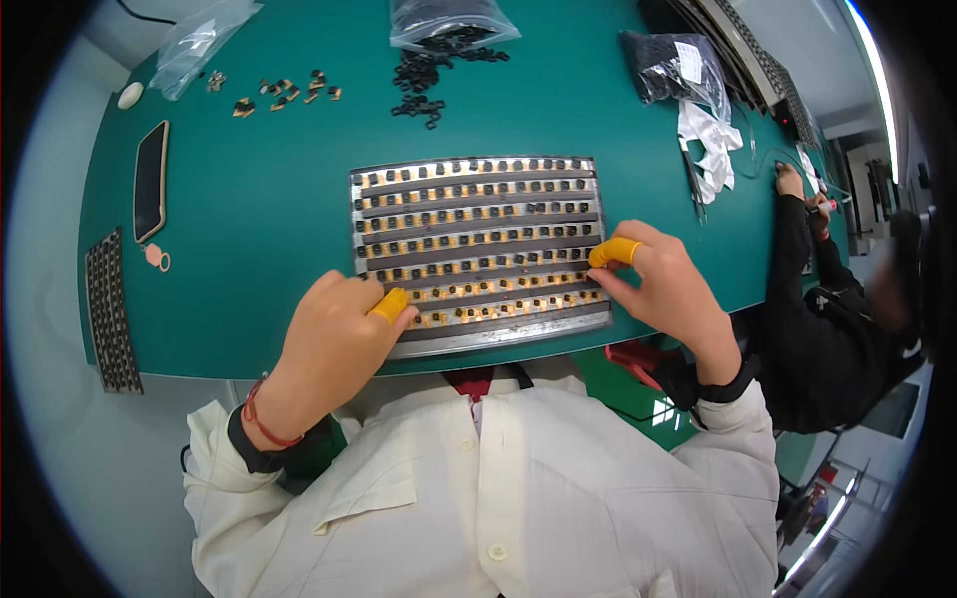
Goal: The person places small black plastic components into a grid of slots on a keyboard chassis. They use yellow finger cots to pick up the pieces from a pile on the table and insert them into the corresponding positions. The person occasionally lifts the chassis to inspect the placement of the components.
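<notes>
A metal tray (498, 332) lies near the front edge of the green table, with several rows of small black parts on gold-coloured pieces set between dark strips. My left hand (339, 329) is at the tray's lower left corner. Its fingers are curled, a yellow finger cot covers one finger, and the fingertips meet over the lower rows. At the right edge of the tray, my right hand (663, 274) has thumb and index finger brought close in a pinch, with a yellow cot on the index. Whatever lies between the fingertips of either hand is too small to make out.
Loose black parts (419, 75) spill from a clear bag (449, 20) at the back. Small gold-and-black pieces (284, 92) lie far left, near a phone (151, 179). Tweezers (692, 179) and white tissue (713, 145) lie right. A co-worker (822, 309) sits at the right.
</notes>
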A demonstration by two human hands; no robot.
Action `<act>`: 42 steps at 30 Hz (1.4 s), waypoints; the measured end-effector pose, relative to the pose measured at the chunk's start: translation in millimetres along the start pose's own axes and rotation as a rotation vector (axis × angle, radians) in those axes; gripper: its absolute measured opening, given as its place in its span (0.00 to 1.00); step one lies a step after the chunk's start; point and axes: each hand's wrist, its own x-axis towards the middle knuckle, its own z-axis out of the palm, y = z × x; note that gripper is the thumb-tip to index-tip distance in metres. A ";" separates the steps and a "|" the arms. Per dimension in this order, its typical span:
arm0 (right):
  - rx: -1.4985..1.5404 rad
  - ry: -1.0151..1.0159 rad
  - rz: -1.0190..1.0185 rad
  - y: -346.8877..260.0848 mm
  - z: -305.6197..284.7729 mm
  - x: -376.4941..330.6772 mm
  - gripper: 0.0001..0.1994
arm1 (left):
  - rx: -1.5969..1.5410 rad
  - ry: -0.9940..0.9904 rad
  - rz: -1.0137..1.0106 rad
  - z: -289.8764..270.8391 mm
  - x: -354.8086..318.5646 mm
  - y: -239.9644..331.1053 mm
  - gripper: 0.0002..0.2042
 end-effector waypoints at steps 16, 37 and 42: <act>-0.080 -0.046 0.110 -12.9 27.2 -24.8 0.16 | -0.397 -0.115 -0.186 -39.5 44.6 -26.9 0.12; 0.156 -0.074 0.014 7.0 19.8 185.0 0.16 | -0.021 0.068 -0.263 -5.5 127.8 -74.5 0.08; 0.136 -0.014 0.044 -7.7 44.3 211.5 0.16 | -0.011 0.125 -0.314 -3.1 118.3 -93.1 0.08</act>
